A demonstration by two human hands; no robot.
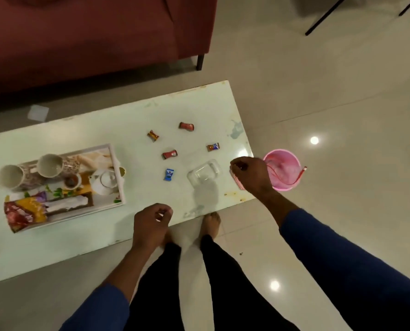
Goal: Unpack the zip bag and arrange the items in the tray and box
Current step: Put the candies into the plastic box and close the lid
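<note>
My right hand (pixel 249 174) is closed on the corner of a clear zip bag (pixel 302 171) with a red zip strip. The bag hangs off the table's right end, over a pink bucket (pixel 272 156). Just left of that hand, a small clear plastic box (pixel 204 173) lies on the table. Several wrapped sweets are scattered beyond it, among them a red one (pixel 186 126), an orange one (pixel 153 135) and a blue one (pixel 168 174). At the table's left, a patterned tray (pixel 120 187) holds two cups (pixel 49 164), a white teapot (pixel 104 179) and snack packets (pixel 24 211). My left hand (pixel 151 220) is curled shut at the near edge.
The low white table (pixel 139 115) runs from left to right in front of my bare feet (pixel 211 222). A dark red sofa (pixel 91 37) stands behind it. The pink bucket sits on the tiled floor at the table's right end. Black chair legs (pixel 323 17) show at the top right.
</note>
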